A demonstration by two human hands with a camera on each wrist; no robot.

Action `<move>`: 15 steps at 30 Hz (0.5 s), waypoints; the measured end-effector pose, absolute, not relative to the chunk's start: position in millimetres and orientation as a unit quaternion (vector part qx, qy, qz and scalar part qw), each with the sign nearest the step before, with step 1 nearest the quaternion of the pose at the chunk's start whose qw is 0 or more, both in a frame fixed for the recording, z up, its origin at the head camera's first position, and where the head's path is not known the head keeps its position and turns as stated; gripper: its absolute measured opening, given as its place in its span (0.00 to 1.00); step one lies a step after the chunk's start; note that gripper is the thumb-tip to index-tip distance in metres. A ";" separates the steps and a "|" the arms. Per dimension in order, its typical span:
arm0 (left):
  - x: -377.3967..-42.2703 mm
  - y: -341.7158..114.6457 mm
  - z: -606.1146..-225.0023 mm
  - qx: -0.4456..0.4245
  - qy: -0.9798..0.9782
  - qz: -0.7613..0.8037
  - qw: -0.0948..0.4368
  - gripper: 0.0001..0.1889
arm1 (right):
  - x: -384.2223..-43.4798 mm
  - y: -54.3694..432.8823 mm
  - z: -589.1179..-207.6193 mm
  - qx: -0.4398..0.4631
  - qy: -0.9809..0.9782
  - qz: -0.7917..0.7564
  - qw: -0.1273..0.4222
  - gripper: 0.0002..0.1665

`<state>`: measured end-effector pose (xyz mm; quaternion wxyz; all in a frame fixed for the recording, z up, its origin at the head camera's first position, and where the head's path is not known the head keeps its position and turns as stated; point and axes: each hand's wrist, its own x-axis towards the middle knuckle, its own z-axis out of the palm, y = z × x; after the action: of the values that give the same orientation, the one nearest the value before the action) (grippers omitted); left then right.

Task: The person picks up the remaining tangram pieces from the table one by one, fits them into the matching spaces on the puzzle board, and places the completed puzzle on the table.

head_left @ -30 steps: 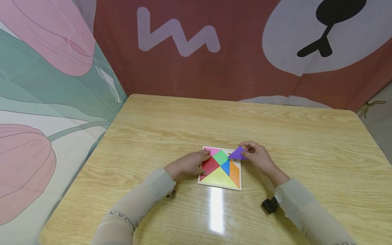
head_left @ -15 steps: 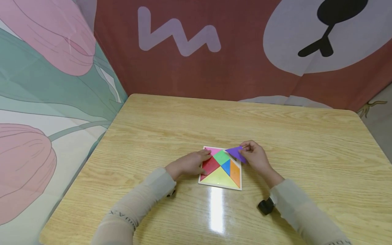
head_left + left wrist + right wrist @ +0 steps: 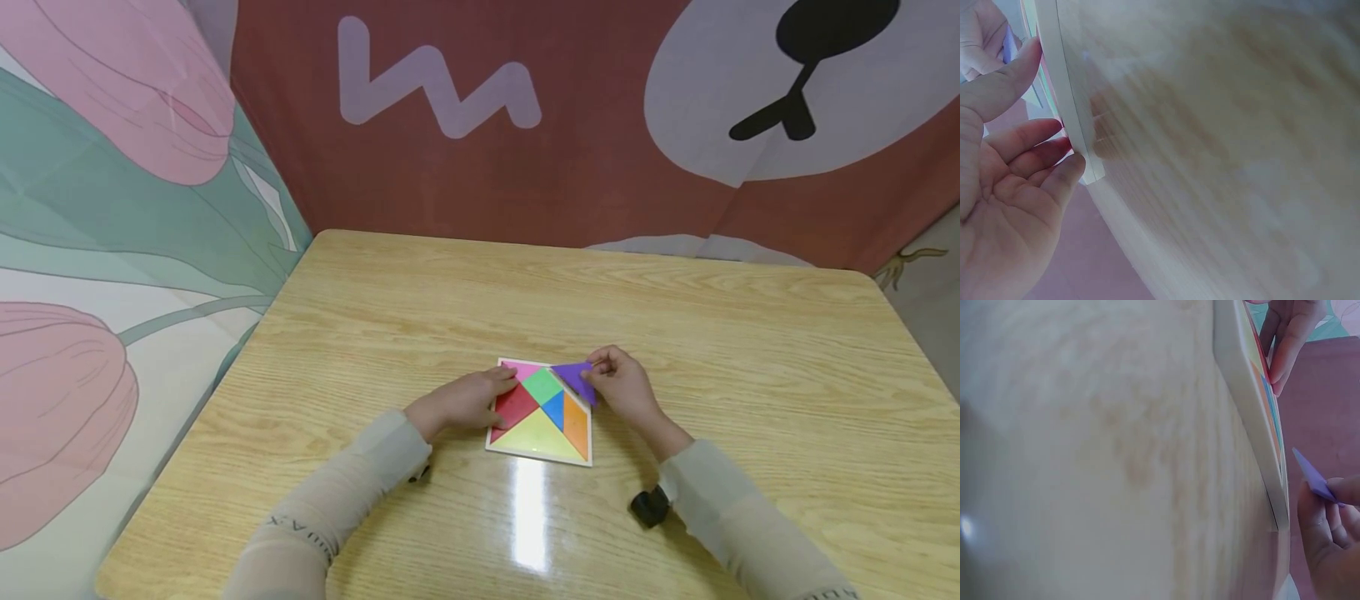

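Note:
A white-framed tangram tray (image 3: pixel 538 457) lies on the table in the head view, with red (image 3: pixel 516 405), pink, green, blue, orange and yellow pieces set in it. My left hand (image 3: pixel 467 402) rests on the tray's left side, its fingertips touching the frame edge and the pieces there. With thumb and fingers my right hand (image 3: pixel 628 392) pinches a purple triangle (image 3: pixel 573 377) over the tray's upper right corner. In the right wrist view the triangle (image 3: pixel 1313 475) is tilted and held apart from the tray's surface. The corner beneath it is mostly hidden.
The wood-grain table (image 3: pixel 420 300) spreads around the tray on all sides. A patterned cloth (image 3: pixel 585 183) hangs behind its far edge, another at the left. A small black device (image 3: pixel 649 507) sits under the right wrist.
The purple triangle has been turned in my right hand, so its long edge now slopes along the tray's upper right corner. The right hand shifted slightly left; the left hand stayed put.

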<state>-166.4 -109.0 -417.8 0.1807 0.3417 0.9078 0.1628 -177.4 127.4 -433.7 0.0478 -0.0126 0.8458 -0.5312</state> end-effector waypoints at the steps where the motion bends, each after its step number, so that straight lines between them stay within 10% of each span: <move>1: -166.3 -108.9 -417.8 0.343 0.908 0.162 0.180 0.33 | -177.3 127.1 -433.5 -0.014 0.849 -0.527 0.048 0.11; 15: -166.1 -109.2 -417.5 0.346 0.908 0.158 0.175 0.33 | -176.6 124.4 -433.5 -0.017 0.868 -0.494 0.046 0.07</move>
<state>-166.1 -109.2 -417.5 0.1748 0.3464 0.9081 0.1577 -176.6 124.4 -433.5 0.0459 -0.0168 0.8684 -0.4935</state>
